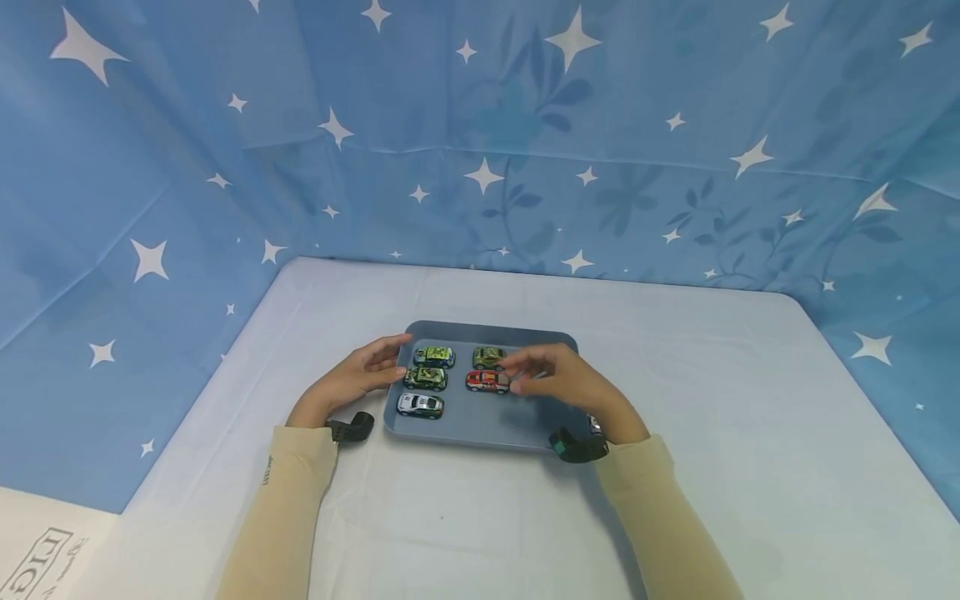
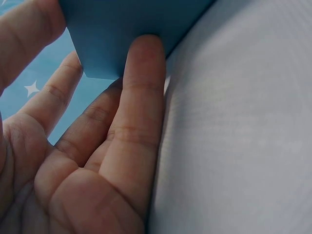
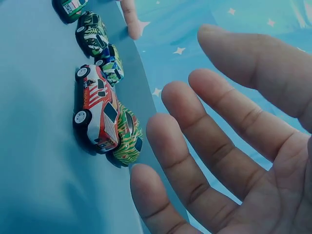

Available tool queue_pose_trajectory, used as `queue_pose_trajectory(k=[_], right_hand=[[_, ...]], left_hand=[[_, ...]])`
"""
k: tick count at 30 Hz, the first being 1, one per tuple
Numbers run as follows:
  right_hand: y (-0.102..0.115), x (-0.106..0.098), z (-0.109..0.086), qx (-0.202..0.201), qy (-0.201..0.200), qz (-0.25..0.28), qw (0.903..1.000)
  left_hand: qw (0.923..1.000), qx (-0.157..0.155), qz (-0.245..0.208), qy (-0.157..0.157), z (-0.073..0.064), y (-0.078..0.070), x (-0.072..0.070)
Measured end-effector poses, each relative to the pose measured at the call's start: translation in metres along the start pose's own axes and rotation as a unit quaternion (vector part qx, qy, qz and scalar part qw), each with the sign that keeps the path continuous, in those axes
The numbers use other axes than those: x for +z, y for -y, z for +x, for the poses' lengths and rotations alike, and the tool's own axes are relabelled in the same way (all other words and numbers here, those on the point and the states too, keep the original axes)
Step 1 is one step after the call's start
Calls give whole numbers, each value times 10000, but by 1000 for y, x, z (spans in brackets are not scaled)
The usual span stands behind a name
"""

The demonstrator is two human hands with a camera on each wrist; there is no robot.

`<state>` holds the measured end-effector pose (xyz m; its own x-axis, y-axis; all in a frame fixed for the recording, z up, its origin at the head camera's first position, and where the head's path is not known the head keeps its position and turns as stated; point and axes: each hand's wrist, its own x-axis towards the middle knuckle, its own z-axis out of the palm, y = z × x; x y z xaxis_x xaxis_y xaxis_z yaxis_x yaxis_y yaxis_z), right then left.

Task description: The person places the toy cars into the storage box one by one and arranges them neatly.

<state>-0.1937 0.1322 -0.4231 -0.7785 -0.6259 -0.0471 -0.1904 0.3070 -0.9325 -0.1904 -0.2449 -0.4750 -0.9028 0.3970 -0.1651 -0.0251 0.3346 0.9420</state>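
Note:
A grey-blue tray [image 1: 480, 432] holds several small toy cars. My left hand [image 1: 363, 375] is at its left end, fairly straight fingers touching the outer wall [image 2: 112, 29]. Over the tray's right half, my right hand [image 1: 562, 375] has its fingers spread and holds nothing. Closest to its fingertips are a red-and-white toy car [image 1: 487, 382] and a green-yellow striped toy car [image 1: 489, 358]. In the right wrist view the red-and-white car [image 3: 97, 109] stands on its wheels, apart from the fingers. Along the left side are a lime-green car [image 1: 434, 357], a dark green patterned car [image 1: 425, 378] and a white-and-green car [image 1: 420, 406].
Another small car [image 1: 595, 425] shows partly beside my right wrist. Black devices [image 1: 577, 446] are worn on both wrists. White cloth covers the table [image 1: 712, 375], and a blue star-patterned curtain [image 1: 480, 125] stands behind it. Printed lettering [image 1: 45, 562] appears at lower left.

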Motion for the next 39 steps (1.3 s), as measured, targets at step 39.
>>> queue_pose_trajectory(k=[39], right_hand=[[-19, -22, -26, 130, 20, 788, 9968]], left_hand=[[10000, 7, 64, 72, 0, 0, 0]])
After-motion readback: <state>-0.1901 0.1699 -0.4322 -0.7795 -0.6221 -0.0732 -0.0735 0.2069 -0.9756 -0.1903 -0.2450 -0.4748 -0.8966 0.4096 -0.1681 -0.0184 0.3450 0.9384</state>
